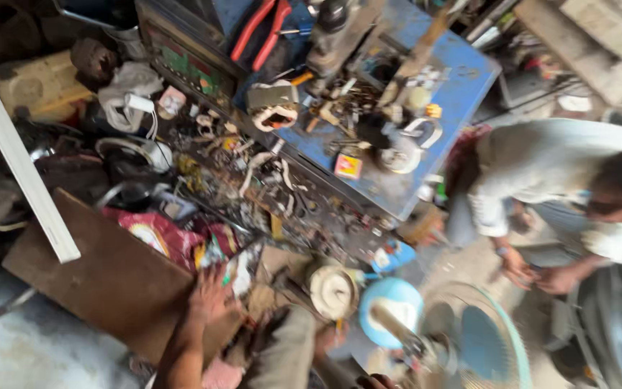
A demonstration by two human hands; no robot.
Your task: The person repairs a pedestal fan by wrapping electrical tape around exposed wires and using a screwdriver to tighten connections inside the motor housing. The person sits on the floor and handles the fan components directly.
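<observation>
The picture is motion-blurred. My left hand (210,294) reaches forward with fingers spread and rests on the edge of a brown board (109,281), beside a shiny packet (237,270) and a red bag (156,234). It grips nothing that I can see. Only a sliver of my right hand (376,380) shows at the bottom edge, near the hub of a table fan (484,338) with blue blades and a wire guard. Whether that hand holds anything is hidden. A white round motor part (332,289) and a blue round housing (391,302) lie between the hands.
A blue workbench (404,122) at the back carries small parts, coils and red-handled pliers (260,29). A white bar (16,151) leans at left. Another person in a light shirt (541,158) crouches at right, hands (534,272) low near the fan.
</observation>
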